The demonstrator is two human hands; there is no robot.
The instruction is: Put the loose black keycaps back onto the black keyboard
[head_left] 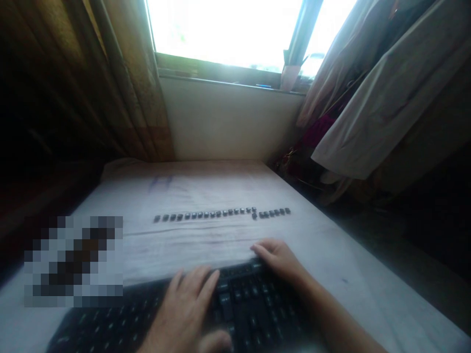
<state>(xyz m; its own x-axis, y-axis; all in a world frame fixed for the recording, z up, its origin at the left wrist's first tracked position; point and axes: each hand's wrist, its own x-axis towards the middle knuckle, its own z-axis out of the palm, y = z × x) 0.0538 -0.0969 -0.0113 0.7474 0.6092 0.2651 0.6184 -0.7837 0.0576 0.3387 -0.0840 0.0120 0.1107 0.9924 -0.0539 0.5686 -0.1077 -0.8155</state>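
A black keyboard (121,309) lies on a pale cloth-covered surface at the bottom of the view, slightly blurred. My left hand (191,304) rests over its middle, fingers spread, and holds nothing. At the keyboard's far right edge is my right hand (275,257), its fingers bent together near the corner; whatever they may hold is too small or hidden to make out. Beyond the keyboard, small dark keycaps (206,214) stand in a long row. A shorter row of keycaps (274,213) continues to the right, slightly offset.
The cloth-covered surface (206,250) reaches back to a wall (228,122) below a bright window. A pixelated dark object (79,260) lies at the left. Curtains (136,88) hang at the left, and pale garments (371,108) hang at the right.
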